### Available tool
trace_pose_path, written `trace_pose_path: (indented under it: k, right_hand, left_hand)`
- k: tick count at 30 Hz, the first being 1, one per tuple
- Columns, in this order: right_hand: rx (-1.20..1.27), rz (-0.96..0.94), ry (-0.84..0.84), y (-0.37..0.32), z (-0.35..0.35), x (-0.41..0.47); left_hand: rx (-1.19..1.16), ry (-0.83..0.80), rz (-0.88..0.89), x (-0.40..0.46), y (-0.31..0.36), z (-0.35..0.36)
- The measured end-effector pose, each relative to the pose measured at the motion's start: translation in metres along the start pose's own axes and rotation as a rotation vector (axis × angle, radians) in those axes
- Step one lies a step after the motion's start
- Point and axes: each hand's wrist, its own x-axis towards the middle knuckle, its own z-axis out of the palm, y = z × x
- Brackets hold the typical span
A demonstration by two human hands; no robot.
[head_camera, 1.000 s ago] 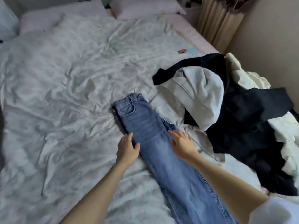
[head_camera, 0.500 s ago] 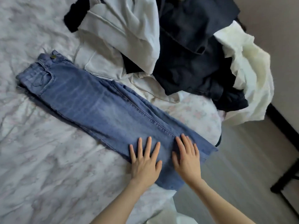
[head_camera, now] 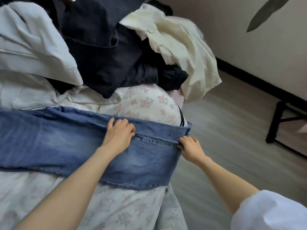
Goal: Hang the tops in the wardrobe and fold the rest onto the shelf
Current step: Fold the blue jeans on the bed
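Head view: blue jeans (head_camera: 63, 143) are laid across the bed (head_camera: 129, 211) near its edge. The hem seam is pinched by the left hand (head_camera: 118, 135) and the right hand (head_camera: 189, 146). Piled clothes (head_camera: 103, 47) are heaped behind.

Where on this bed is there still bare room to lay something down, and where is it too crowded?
Bare floral bedding shows between the jeans and the heaped clothes, and a wider stretch lies below the jeans, toward the person. The far side is crowded with dark, grey and cream garments. Both the left hand and right hand grip the jeans' hem.
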Motion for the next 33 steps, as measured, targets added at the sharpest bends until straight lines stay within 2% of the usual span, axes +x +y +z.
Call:
trace_pose_path:
  k: [2,4,6,8,11,13,14,16,18,20,22,24,26,29,31,33]
  right_hand:
    - [0.059,-0.104,0.14,0.01,-0.01,-0.01]
    - [0.034,-0.21,0.355,0.02,-0.025,-0.018]
    - [-0.05,-0.219,0.484,0.026,-0.041,-0.014]
    - [-0.137,-0.148,0.384,0.028,-0.053,-0.001]
    - [-0.21,0.116,0.229,0.023,-0.06,0.021]
    - [-0.163,0.269,0.244,0.013,-0.057,0.027]
    - [-0.11,0.283,0.296,0.005,-0.055,0.028]
    - [-0.009,0.122,0.448,-0.018,-0.047,0.021]
    - [-0.033,-0.212,0.545,-0.05,-0.035,0.012]
    - [-0.117,-0.511,0.51,-0.08,-0.028,0.009]
    - [-0.27,-0.726,0.396,-0.103,-0.022,0.017]
    - [-0.441,-0.794,0.29,-0.107,-0.024,0.025]
    - [-0.505,-0.787,0.233,-0.102,-0.033,0.029]
    - [-0.508,-0.786,0.283,-0.101,-0.041,0.031]
    - [-0.502,-0.837,0.305,-0.124,-0.042,0.035]
    - [-0.48,-0.938,0.252,-0.17,-0.036,0.04]
  left_hand:
    - [-0.088,-0.003,0.056,0.005,0.002,-0.01]
    - [-0.151,0.016,0.07,0.006,0.004,-0.019]
    - [-0.164,0.05,0.067,0.01,0.004,-0.026]
    - [-0.138,0.073,0.032,0.018,0.007,-0.03]
    - [-0.042,0.126,-0.066,0.028,0.016,-0.026]
    - [-0.006,0.19,-0.142,0.025,0.027,-0.021]
    - [-0.011,0.229,-0.166,0.021,0.032,-0.017]
    - [-0.054,0.301,-0.174,0.007,0.04,-0.004]
    - [-0.089,0.319,-0.205,-0.01,0.036,0.009]
    - [-0.126,0.273,-0.301,-0.026,0.023,0.022]
    - [-0.196,0.164,-0.503,-0.045,-0.002,0.035]
    - [-0.221,0.017,-0.679,-0.066,-0.028,0.053]
    - [-0.18,-0.101,-0.723,-0.087,-0.043,0.061]
    - [-0.185,-0.125,-0.69,-0.103,-0.055,0.054]
    - [-0.174,-0.138,-0.777,-0.108,-0.073,0.049]
    - [-0.206,-0.143,-0.901,-0.116,-0.104,0.054]
